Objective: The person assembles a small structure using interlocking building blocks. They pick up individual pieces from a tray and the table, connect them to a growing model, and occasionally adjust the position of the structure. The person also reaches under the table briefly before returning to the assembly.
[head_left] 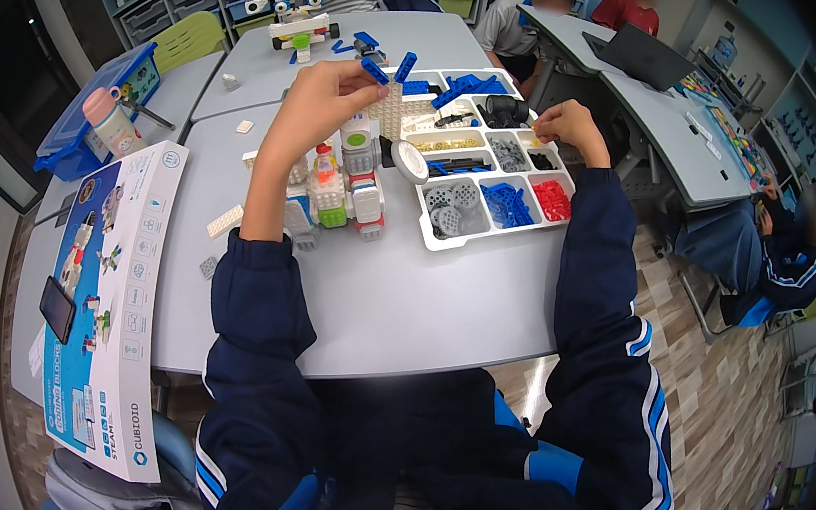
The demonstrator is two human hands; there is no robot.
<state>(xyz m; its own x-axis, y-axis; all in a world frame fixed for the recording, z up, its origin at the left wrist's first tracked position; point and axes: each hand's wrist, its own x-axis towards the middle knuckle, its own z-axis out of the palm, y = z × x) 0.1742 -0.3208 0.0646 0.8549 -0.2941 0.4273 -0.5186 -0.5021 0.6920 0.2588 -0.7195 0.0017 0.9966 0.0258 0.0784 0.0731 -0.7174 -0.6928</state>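
My left hand (322, 109) is raised over the assembled block model, with thumb and fingers closed on a blue block piece (376, 71). Just right of it, a second blue piece (406, 66) stands up by a beige studded plate (384, 113). Below sits the model (333, 186) of white, grey and green blocks, with a white round wheel (410, 162) at its right. My right hand (573, 131) is at the right side of the white sorting tray (440, 243). Its fingertips are pinched above small black and yellow parts; whatever they hold is too small to name.
The tray holds blue, grey, red and black parts. Another block model (299, 16) stands farther back. At left are a large printed box sheet (125, 313), a phone (58, 309), a pink-capped bottle (113, 124) and a blue bin (91, 123). Other people sit at nearby tables.
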